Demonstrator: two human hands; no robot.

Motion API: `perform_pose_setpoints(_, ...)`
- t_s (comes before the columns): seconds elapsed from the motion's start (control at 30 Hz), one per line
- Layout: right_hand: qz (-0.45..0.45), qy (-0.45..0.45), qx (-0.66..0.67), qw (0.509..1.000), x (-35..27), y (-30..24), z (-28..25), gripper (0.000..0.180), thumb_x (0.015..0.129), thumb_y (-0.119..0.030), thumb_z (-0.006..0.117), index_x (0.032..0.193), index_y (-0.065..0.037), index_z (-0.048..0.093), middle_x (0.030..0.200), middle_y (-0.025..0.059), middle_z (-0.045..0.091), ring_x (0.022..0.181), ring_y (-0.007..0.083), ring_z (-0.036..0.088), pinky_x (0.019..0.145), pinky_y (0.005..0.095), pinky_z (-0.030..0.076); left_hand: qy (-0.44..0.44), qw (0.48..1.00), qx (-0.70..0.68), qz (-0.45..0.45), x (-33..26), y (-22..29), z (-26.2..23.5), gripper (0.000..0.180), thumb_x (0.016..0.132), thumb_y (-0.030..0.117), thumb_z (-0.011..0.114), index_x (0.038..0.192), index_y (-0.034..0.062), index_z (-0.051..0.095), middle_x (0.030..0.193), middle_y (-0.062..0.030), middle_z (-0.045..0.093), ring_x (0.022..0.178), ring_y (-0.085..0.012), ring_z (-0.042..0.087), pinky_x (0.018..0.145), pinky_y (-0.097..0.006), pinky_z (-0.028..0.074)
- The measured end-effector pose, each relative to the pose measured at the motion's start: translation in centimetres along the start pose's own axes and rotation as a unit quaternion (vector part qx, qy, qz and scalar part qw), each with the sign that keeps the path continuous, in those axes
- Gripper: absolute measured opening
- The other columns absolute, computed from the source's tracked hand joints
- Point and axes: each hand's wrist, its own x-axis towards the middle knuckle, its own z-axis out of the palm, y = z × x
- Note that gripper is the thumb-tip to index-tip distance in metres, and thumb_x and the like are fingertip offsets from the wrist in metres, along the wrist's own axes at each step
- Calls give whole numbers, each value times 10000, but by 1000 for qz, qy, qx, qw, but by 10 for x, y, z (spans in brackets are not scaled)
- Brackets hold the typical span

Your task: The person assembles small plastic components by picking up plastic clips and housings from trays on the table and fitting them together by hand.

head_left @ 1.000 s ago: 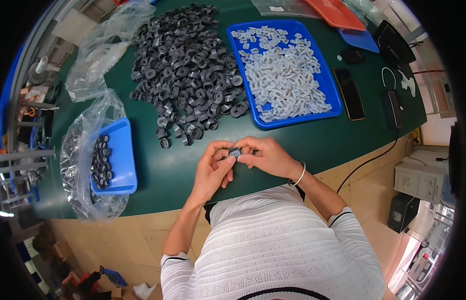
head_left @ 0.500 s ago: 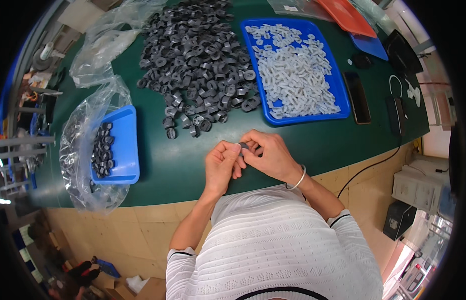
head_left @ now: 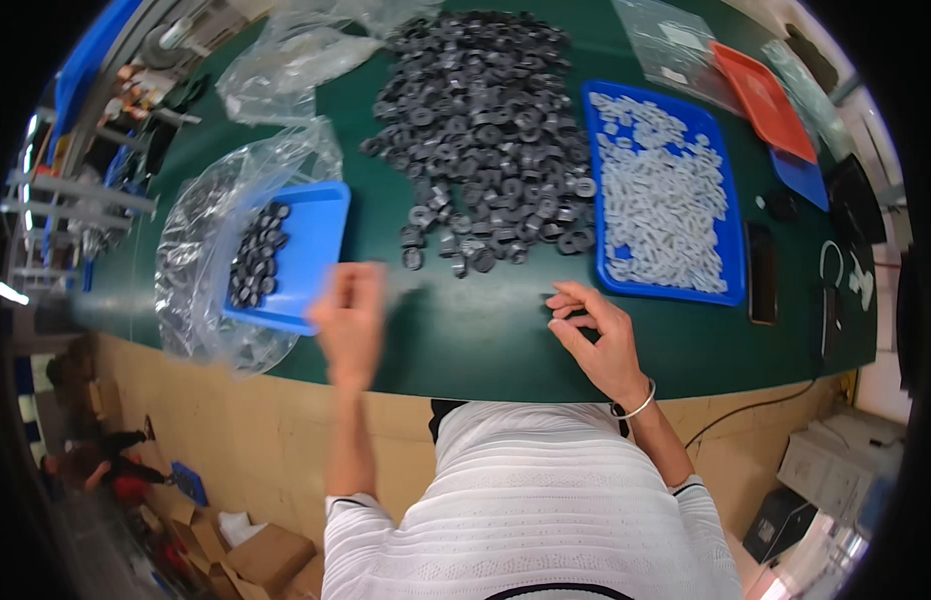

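Observation:
My left hand is smeared by motion beside the right edge of a small blue tray. Whether its fingers hold anything does not show. Inside that tray lie several dark grey round parts, gathered toward its left side. My right hand hovers over the green table, its fingers loosely bent, thumb and fingertips apart, with nothing seen between them. Just beyond it stands a larger blue tray full of small white plastic pieces. A big heap of dark grey round parts spreads across the table between the trays.
Clear plastic bags lie under and around the small tray and at the far left. A phone, a cable and a black adapter sit at the right. An orange tray is at the far right. Cardboard boxes stand on the floor.
My hands, together at a dark grey round part before, have separated. The left one swung left to the small tray; the right one moved right, no longer on the part. The view has shifted.

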Motion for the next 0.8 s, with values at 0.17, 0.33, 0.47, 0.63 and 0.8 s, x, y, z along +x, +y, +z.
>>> perform_pose_setpoints(0.17, -51, 127, -142, 980, 5, -3, -37, 114, 836, 24, 635, 946, 16, 663, 814, 103, 634, 659, 176, 579, 587, 273, 456, 30, 940, 298, 160, 79, -88, -78, 312, 840, 208, 712, 1081, 22, 642, 1001, -167, 636, 906, -301, 603, 796, -385, 469)
perform_pose_setpoints(0.33, -120, 184, -310, 925, 14, 3, -76, 113, 800, 12, 655, 905, -22, 678, 782, 93, 608, 714, 253, 563, 616, 337, 452, 156, 907, 336, 198, 121, -91, -117, 645, 856, 222, 695, 1376, -45, 422, 1359, -258, 488, 1247, -399, 478, 1054, -406, 359)
perform_pose_setpoints(0.47, -123, 117, -405, 898, 29, 7, -79, 153, 761, -13, 672, 902, -66, 701, 773, 65, 561, 785, 253, 538, 622, 357, 457, 151, 920, 289, 218, 120, -48, -103, 595, 864, 168, 681, 1360, -52, 437, 1358, -248, 493, 1251, -384, 479, 1061, -395, 355)
perform_pose_setpoints(0.63, -117, 46, -445, 887, 50, 14, -69, 152, 742, -29, 682, 886, -77, 696, 807, 73, 515, 812, 270, 513, 644, 366, 462, 50, 988, 20, 143, 44, -14, -16, 322, 874, 90, 652, 1184, 10, 620, 1156, -130, 645, 1048, -225, 603, 894, -326, 458)
perform_pose_setpoints(0.8, -113, 0, -457, 882, 54, 15, -75, 158, 725, -57, 714, 879, -74, 684, 834, 78, 513, 836, 273, 513, 675, 380, 468, -37, 978, 20, 206, -21, 15, 56, 231, 819, 42, 683, 1048, 41, 662, 973, -109, 641, 871, -269, 578, 783, -354, 465)
